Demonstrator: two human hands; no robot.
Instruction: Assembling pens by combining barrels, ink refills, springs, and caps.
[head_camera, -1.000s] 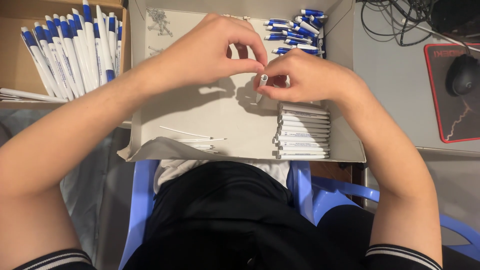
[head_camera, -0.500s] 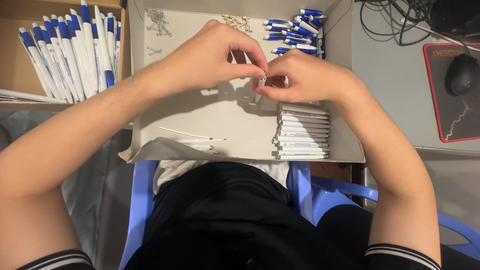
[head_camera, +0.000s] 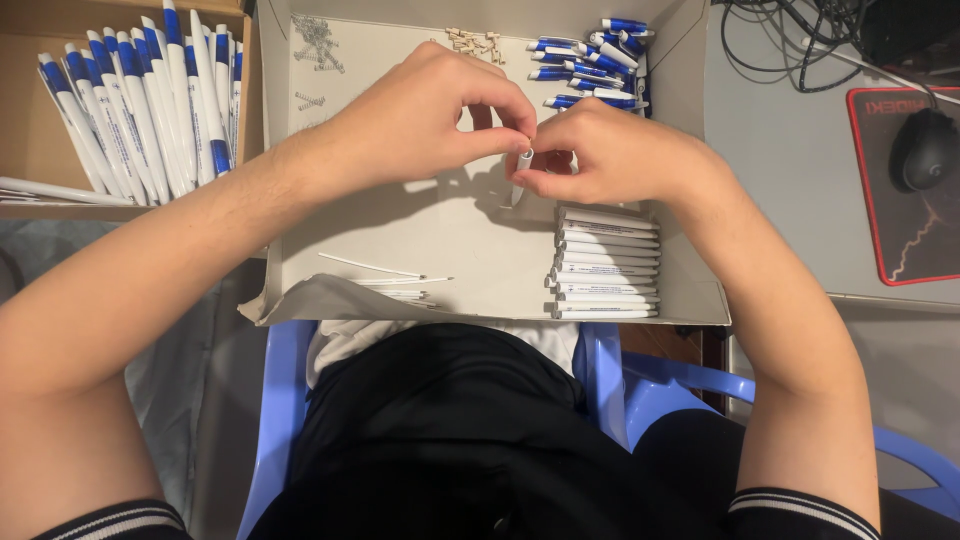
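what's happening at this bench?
A seated person is putting pens together over a shallow tray. The right hand holds a white pen barrel; the left hand pinches something tiny at its top end. White barrels are stacked in the tray, blue caps at the back, finished pens in a box on the left.

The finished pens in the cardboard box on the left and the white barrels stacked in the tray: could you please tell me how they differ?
The finished pens carry blue tips and clips; the white barrels look plain white. The pens lie lengthwise, fanned and loose; the barrels lie crosswise in one neat stack. Both are slim white tubes.
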